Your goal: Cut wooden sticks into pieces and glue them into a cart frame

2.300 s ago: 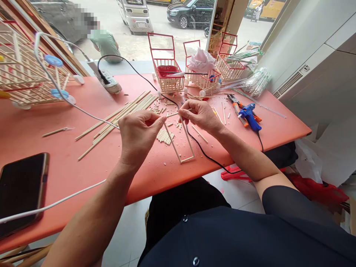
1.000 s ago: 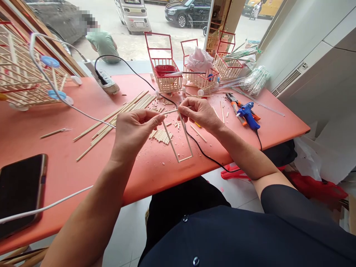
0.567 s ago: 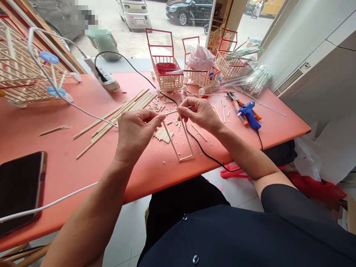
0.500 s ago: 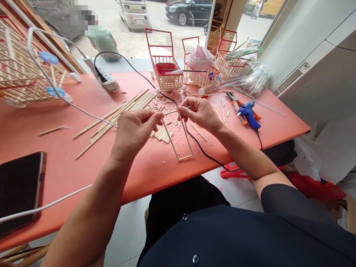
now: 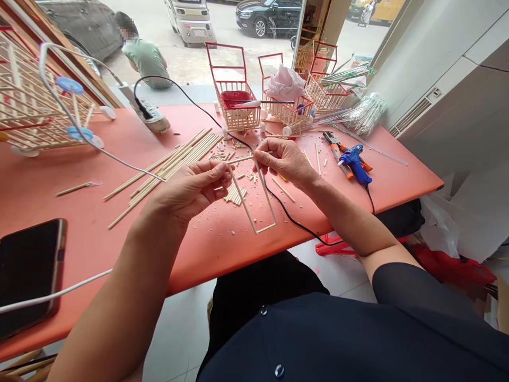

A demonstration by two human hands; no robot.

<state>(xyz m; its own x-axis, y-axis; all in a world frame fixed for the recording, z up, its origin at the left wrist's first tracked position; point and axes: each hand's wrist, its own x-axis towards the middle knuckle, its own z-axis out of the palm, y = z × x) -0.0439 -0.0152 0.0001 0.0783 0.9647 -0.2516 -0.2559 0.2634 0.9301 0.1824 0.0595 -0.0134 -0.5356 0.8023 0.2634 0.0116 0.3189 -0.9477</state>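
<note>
Between both hands hangs a narrow rectangular frame of thin wooden sticks (image 5: 267,192), its short lower end near the table's front edge. My left hand (image 5: 199,185) pinches the upper left corner between thumb and finger. At the upper right corner, my right hand (image 5: 280,159) grips the frame with bent fingers. Just below the left fingers lies a row of short cut sticks (image 5: 235,195), partly hidden by the hand. Long wooden sticks (image 5: 175,164) lie in a loose bundle left of the frame, with small scraps scattered around.
Small stick-built carts with red handles (image 5: 240,114) stand at the back. A blue glue gun (image 5: 358,165) and orange-handled pliers (image 5: 338,154) lie right. A phone (image 5: 29,270), a power strip (image 5: 149,116) and a larger stick cart (image 5: 35,106) are left. A black cable (image 5: 292,217) crosses the pink table.
My left hand has shifted slightly left and turned, its lower fingers now more visible. The frame's lower end sits slightly lower. My right hand has hardly moved.
</note>
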